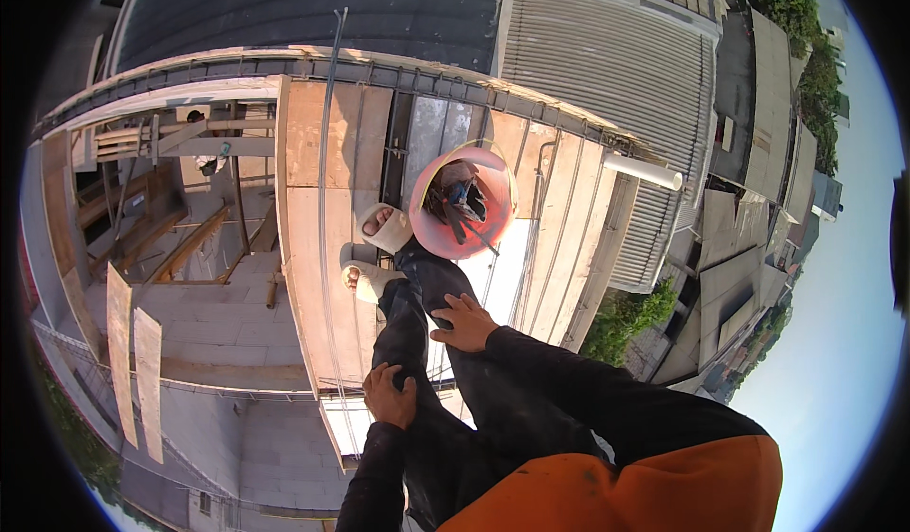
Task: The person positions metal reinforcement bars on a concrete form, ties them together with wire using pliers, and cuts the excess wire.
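Head view, the only one. Both hands are found empty. The left hand (390, 396) is laid over the left knee, fingers slightly curled; the right hand (464, 323) is spread on the right leg of the dark trousers (399, 328). Neither grip is closed on any object; only cloth is touched.

The pink bucket (434, 235) is stood on the deck just beyond the feet, near the sandals (386, 229). Mixed tools (460, 198) are contained in it; their kinds cannot be made out, and none is in use.

Progress, as judged: the deck is largely covered. Wooden panels (308, 219) are laid side by side, and a grey panel (431, 125) is set among them. A reinforcement cage (445, 87) is placed along the far edge. Long metal rods (328, 106) are laid across the panels at the left, apparently loose; whether they are tied cannot be told. A white pipe (645, 169) is rested at the right edge.

Apparently left: a dark gap (396, 144) is not covered, next to the grey panel. To the left of the deck, the bay is open, with timbers (194, 243) exposed below. No fixing is seen being done at this moment; handwork is judged to be paused.
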Action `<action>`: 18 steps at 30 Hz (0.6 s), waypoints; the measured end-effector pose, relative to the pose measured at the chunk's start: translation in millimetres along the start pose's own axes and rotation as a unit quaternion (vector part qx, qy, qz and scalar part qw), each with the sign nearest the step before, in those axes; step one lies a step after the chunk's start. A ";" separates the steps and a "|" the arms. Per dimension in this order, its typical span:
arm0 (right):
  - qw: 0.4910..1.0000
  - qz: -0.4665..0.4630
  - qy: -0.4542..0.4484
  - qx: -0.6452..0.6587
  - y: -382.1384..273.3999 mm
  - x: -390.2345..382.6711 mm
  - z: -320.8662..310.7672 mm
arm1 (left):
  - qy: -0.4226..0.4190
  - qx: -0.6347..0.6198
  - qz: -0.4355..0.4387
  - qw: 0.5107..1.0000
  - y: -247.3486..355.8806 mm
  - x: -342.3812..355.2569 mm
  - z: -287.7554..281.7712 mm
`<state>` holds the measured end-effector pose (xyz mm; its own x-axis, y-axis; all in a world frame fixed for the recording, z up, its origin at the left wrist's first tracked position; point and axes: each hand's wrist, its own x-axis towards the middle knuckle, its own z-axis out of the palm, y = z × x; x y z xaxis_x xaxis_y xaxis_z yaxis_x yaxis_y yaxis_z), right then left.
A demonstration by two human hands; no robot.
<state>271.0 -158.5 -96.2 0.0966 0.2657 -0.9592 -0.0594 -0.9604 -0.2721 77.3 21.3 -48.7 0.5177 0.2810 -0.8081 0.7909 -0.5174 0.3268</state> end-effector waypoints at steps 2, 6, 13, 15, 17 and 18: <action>0.999 -0.033 0.003 -0.002 10.9 -6.5 -4.7 | -0.010 0.014 -0.018 1.000 -1.3 1.9 -6.2; 0.936 0.027 0.334 0.107 63.0 51.9 -42.0 | 0.008 -0.020 -0.012 1.000 -5.0 2.2 -17.4; 0.873 0.012 0.475 -0.112 95.7 166.1 -225.9 | 0.017 -0.005 0.035 0.999 -18.2 17.1 -15.0; 0.910 0.044 0.399 -0.099 67.5 152.7 -244.3 | 0.013 -0.017 0.040 0.999 -18.8 16.1 -14.5; 0.915 0.045 0.392 -0.078 58.2 120.1 -215.9 | -0.001 -0.005 0.042 0.999 -17.4 10.6 -14.4; 0.931 0.041 0.361 -0.046 57.9 100.6 -195.0 | -0.002 0.001 0.045 0.999 -17.3 12.3 -15.2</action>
<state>471.1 -203.7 -193.5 0.7394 0.0980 -0.6661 -0.0138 -0.9869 -0.1605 75.0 46.1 -56.8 0.5850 0.2306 -0.7776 0.7410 -0.5416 0.3969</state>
